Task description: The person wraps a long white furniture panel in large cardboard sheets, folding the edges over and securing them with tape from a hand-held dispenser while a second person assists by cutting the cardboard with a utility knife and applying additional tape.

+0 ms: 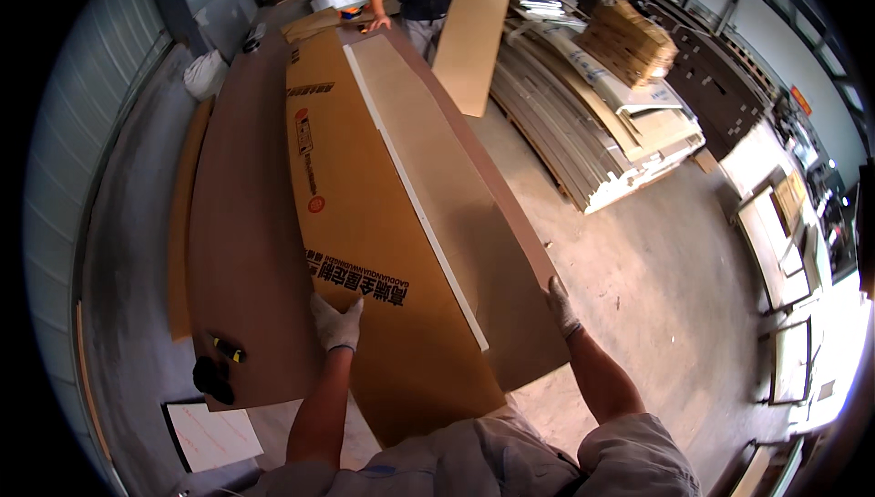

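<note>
A long printed cardboard sheet (pixel 333 224) lies lengthwise before me, its near end close to my waist. My left hand (pixel 337 324), in a pale glove, is closed on the sheet's left edge, with the thumb over its top face. To the right, a white strip (pixel 415 196) runs along the cardboard beside a long, smooth brown board (pixel 524 315). My right hand (pixel 563 307), also gloved, grips the board's right edge near its front corner; its fingers are partly hidden. At the far end, another person's hand (pixel 380 23) rests near the boards.
Brown panels (pixel 241 224) form the surface at left, with a yellow-and-black tool (pixel 228 349) and a dark object (pixel 211 380) near its front. A tall board (pixel 474 32) stands beyond, before stacked panels (pixel 565 123). A white sheet (pixel 214 435) lies low at left.
</note>
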The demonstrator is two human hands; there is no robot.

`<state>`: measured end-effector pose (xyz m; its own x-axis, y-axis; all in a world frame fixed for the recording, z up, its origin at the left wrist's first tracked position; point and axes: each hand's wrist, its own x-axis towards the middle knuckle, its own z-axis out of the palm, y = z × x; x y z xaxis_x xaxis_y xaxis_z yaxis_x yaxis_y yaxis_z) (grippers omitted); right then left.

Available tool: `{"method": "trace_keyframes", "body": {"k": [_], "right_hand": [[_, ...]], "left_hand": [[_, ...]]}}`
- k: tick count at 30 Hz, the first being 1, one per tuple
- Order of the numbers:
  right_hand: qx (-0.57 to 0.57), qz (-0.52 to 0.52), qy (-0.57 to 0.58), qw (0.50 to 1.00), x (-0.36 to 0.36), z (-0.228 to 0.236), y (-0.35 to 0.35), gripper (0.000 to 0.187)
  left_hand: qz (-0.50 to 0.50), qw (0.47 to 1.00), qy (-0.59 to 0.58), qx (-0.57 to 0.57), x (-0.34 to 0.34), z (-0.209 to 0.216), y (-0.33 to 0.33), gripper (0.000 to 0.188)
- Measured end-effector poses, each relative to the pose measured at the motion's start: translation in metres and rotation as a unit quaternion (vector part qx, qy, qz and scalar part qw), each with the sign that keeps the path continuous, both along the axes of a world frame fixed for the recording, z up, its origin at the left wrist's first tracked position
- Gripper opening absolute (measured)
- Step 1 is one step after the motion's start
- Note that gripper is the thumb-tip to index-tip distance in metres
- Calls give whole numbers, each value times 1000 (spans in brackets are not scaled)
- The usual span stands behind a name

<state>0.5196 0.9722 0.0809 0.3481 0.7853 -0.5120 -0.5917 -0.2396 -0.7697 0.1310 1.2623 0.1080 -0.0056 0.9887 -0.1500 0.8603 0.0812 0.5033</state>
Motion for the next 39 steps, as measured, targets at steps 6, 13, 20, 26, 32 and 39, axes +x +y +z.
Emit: {"method": "trace_keyframes", "body": {"k": [6, 13, 20, 26, 32, 39], "right_hand": [[99, -18, 361, 927, 19, -13, 156, 83], [92, 43, 284, 953, 56, -58, 286, 81], [127, 69, 160, 976, 88, -64, 386, 80], [172, 93, 54, 979, 85, -43, 479, 78], [184, 114, -32, 976, 71, -27, 536, 77], [146, 157, -134, 968, 39, -31, 552, 76]], "left_hand": [[39, 996, -35, -66, 9, 7, 25, 109], [61, 996, -45, -49, 9, -21, 32, 111], [61, 971, -228, -26, -8, -67, 38, 106], [-5, 997, 8, 73, -15, -64, 36, 98], [48, 999, 16, 8, 1, -49, 39, 98], [97, 992, -59, -56, 17, -17, 39, 104]]}}
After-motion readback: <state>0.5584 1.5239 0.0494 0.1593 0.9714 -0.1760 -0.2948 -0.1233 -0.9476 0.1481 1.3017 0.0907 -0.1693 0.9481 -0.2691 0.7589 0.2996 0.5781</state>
